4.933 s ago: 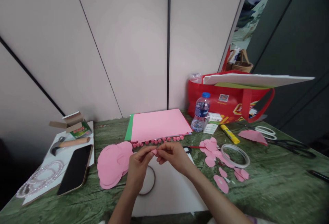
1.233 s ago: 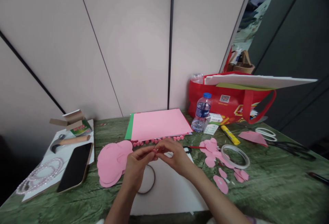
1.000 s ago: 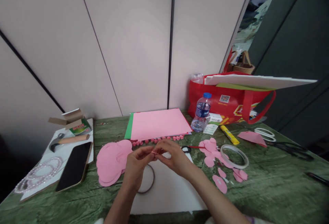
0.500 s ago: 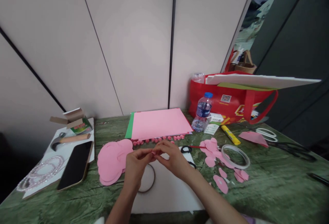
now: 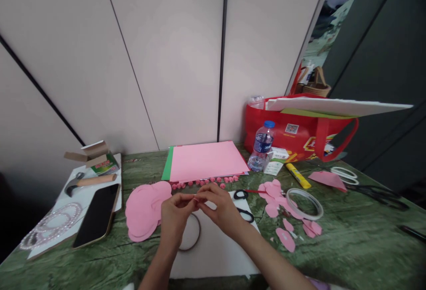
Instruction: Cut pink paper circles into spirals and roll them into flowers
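My left hand (image 5: 173, 219) and my right hand (image 5: 221, 210) meet over a white sheet (image 5: 219, 259), fingertips pinched together. Between them is a small bit of pink paper (image 5: 195, 199), mostly hidden by the fingers. Under my hands a thin brown ring (image 5: 199, 236) lies on the sheet, partly covered by my left hand. Black-handled scissors (image 5: 246, 214) rest by my right wrist. Just beyond my fingers runs a row of several small pink paper balls (image 5: 203, 182). Left of my left hand sits a pile of large pink paper rounds (image 5: 143, 214).
Pink paper scraps (image 5: 273, 192), a tape roll (image 5: 321, 212), and a yellow glue stick (image 5: 298, 176) lie to the right. Behind stand a water bottle (image 5: 262, 145) and red bag (image 5: 276, 125). A phone (image 5: 98, 214) and hammer (image 5: 95, 180) are left; stacked coloured paper (image 5: 206, 161) lies ahead.
My hands have shifted very slightly left and still pinch the pink bit together. More of the scissors' lower handle loop shows beside my right wrist.
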The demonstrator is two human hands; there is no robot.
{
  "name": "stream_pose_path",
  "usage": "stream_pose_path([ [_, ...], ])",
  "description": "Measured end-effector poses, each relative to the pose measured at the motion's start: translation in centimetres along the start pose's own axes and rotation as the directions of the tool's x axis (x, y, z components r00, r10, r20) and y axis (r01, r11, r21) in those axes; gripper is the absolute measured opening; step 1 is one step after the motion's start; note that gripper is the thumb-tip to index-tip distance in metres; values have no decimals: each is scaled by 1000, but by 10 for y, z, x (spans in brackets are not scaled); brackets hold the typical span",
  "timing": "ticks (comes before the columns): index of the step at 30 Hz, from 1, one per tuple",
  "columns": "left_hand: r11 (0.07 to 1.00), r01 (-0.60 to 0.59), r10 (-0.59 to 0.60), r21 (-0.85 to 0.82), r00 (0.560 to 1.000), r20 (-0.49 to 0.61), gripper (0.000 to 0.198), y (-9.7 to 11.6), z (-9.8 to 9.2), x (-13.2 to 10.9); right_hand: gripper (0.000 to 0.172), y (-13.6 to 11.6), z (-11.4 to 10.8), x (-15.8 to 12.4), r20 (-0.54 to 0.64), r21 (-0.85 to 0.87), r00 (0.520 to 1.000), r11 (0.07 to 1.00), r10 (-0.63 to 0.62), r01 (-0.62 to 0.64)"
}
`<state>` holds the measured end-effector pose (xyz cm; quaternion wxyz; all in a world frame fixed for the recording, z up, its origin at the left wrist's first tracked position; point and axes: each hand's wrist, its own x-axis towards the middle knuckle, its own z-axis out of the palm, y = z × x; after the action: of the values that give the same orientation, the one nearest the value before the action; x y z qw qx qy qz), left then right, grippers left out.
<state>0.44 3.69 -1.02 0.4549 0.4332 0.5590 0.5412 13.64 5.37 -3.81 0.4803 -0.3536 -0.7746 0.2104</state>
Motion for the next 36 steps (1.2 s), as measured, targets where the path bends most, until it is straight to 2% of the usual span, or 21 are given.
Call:
stream_pose_path([
  [7, 996, -44, 47, 76, 998, -32, 8, -7, -2, 4, 22, -1, 7, -3, 5, 23, 1000, 1000, 15, -15],
  [12, 998, 46, -48, 34, 998, 52, 19, -9, 0, 4, 13, 7, 5, 0, 17, 132, 991, 983, 130, -131],
  [15, 995, 90, -86, -34, 990, 108, 24, -7, 3, 3, 7, 18, 3, 1, 44, 270, 963, 925, 266, -267],
  [20, 987, 124, -113, -101, 988, 109, 25, -9, 6, 3, 25, 31, 5, 1, 98, 496, 888, 751, 449, -435],
  [23, 992, 113, -104, -64, 986, 130, 27, -12, 6, 4, 28, 35, 4, 3, 99, 525, 864, 712, 494, -466],
  [26, 996, 80, -83, 27, 985, 150, 29, -16, 3, 8, 25, 48, -12, 5, 22, 451, 869, 771, 494, -450],
  [28, 990, 31, -53, 137, 986, 157, 30, -19, 0, 11, 25, 65, -33, 4, -82, 308, 863, 837, 498, -453],
  [29, 979, -2, -31, 204, 987, 160, 30, -20, -2, 12, 24, 76, -45, 3, -143, 182, 856, 864, 496, -470],
  [30, 962, -40, -5, 271, 987, 163, 30, -22, -3, 13, 22, 87, -58, 0, -218, 18, 836, 858, 504, -513],
  [31, 940, -81, 24, 333, 985, 170, 29, -23, -4, 14, 20, 98, -69, -3, -284, -146, 807, 808, 518, -570],
  [33, 889, -147, 70, 433, 979, 189, 28, -24, -5, 15, 18, 116, -85, -10, -323, -233, 778, 751, 539, -617],
  [36, 828, -191, 91, 526, 973, 211, 25, -23, -5, 15, 14, 131, -90, -16, -315, -305, 769, 708, 556, -637],
])
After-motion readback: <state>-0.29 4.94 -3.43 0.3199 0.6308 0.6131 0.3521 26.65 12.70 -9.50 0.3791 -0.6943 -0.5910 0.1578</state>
